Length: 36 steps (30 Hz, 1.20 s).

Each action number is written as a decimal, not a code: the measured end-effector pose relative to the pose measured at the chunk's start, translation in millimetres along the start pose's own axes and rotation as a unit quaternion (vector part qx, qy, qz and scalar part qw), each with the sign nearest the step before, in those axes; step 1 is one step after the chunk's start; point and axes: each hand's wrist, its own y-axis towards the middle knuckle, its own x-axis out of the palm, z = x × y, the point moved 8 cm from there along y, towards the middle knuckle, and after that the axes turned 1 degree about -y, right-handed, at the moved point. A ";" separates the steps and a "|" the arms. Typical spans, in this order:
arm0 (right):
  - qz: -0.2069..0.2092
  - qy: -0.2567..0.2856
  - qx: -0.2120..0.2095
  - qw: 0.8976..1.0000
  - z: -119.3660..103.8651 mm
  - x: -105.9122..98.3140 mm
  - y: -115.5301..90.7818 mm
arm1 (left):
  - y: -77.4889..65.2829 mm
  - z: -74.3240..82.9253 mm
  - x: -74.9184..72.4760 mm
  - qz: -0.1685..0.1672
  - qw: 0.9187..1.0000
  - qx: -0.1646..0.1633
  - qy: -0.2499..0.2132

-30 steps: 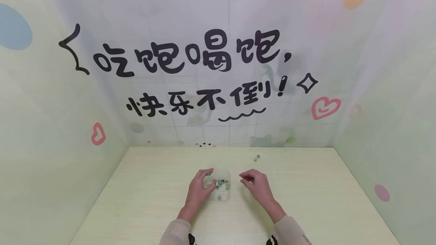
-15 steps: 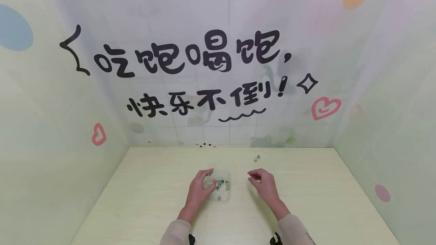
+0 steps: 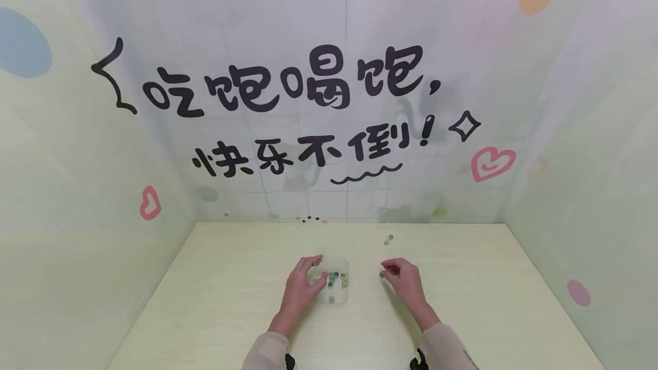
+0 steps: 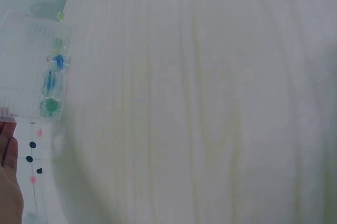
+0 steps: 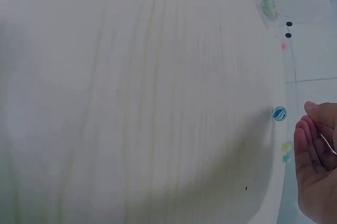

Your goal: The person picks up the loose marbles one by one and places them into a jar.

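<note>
A clear plastic box with several glass marbles in it stands on the table. At its left side my left hand holds it, thumb and fingers spread round the wall. In the left wrist view part of that hand shows at the box's edge. Right of the box, my right hand is low over the table, its fingers loosely bent. A single blue-and-white swirled marble lies just beside its fingertips, with a small gap in the right wrist view.
Two loose marbles, one yellowish and one green, lie farther back on the light wooden table. Printed walls enclose the table at the back and on both sides, with black lettering on the back one.
My right hand has moved rightward, away from the box, and a marble now shows at its fingertips. The left hand and the box have stayed in place.
</note>
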 end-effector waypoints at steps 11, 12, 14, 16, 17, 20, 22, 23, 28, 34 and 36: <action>-0.010 -0.026 0.026 0.999 11.0 4.2 -0.6 | 0.1 1.0 -0.9 0.000 1.000 -0.001 -0.008; -0.012 -0.026 0.028 0.999 11.8 4.2 -0.5 | 0.2 1.1 -0.9 0.001 1.000 0.000 -0.008; -0.017 -0.022 0.033 0.999 13.8 4.8 0.4 | 0.4 1.4 -1.0 0.000 1.000 0.002 -0.007; -0.020 -0.017 0.035 0.999 15.3 5.1 1.8 | 0.5 1.4 -1.0 0.000 1.000 0.002 -0.007; -0.021 -0.015 0.038 0.999 16.3 5.5 2.4 | 0.5 1.5 -1.0 0.000 1.000 0.003 -0.006; -0.024 -0.010 0.039 0.999 18.9 7.1 4.1 | 0.6 1.8 -1.4 -0.001 1.000 0.003 -0.005; -0.026 -0.008 0.043 0.999 20.3 7.8 4.7 | 0.6 2.4 -1.5 -0.001 1.000 0.003 -0.004; -0.027 -0.006 0.045 0.999 20.7 8.0 4.8 | 0.7 2.9 -1.5 -0.001 1.000 0.002 -0.004; -0.025 -0.006 0.040 0.999 21.0 8.5 5.0 | 0.6 4.5 -1.2 -0.004 1.000 -0.002 -0.001; -0.023 -0.001 0.036 0.999 23.5 10.4 6.1 | 1.5 3.7 -1.3 -0.002 1.000 -0.001 0.002; -0.025 -0.002 0.035 0.999 23.6 10.8 5.6 | 1.9 3.2 -1.0 -0.003 1.000 -0.001 0.002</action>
